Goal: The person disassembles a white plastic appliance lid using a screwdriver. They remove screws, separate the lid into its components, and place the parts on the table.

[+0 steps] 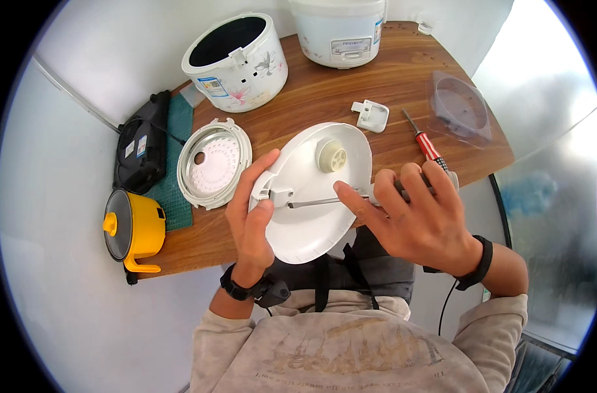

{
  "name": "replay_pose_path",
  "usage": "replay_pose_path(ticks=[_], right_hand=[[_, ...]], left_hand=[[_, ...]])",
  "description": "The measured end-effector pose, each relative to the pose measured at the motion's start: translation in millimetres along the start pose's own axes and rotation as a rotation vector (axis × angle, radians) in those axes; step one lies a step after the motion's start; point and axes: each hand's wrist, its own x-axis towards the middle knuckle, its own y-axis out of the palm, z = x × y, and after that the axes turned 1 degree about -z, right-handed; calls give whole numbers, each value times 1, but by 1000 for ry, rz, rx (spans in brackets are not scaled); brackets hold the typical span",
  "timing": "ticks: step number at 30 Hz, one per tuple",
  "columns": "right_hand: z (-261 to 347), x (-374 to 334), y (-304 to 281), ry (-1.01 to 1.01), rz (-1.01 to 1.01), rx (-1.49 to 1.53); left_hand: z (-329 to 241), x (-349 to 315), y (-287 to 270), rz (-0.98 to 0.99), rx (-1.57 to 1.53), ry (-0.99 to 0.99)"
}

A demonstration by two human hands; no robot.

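Note:
My left hand [251, 229] grips the left rim of a white rice cooker lid cover [305, 237], its hollow inner side turned up. The cover is tilted and held above the table's front edge. My right hand [424, 219] is closed around a screwdriver [328, 200], index finger stretched along it. The shaft points left across the cover, its tip close to a small screw block by my left thumb. Whether the tip touches a screw I cannot tell. A round cream valve cap [332, 156] sits in the cover's upper part.
On the wooden table [325, 92] are an open rice cooker body [246, 85], another cooker [341, 33], a round inner lid [213, 164] and a white plastic piece [372, 116]. A red-handled screwdriver [427, 145], clear plastic packaging [461, 108], yellow pot [144, 223] and black case [141, 144] lie around.

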Motion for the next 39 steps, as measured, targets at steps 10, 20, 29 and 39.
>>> replay_pose_path(ticks=[10, 20, 29, 39], right_hand=[[5, -18, 6, 343, 87, 446], [84, -30, 11, 975, 376, 2149], [94, -30, 13, 980, 356, 2094], [95, -30, 14, 949, 364, 2120]], left_hand=[[2, 1, -2, -97, 9, 58], [8, 5, -3, -179, 99, 113], [5, 6, 2, -197, 184, 148], [5, 5, 2, -185, 166, 164]])
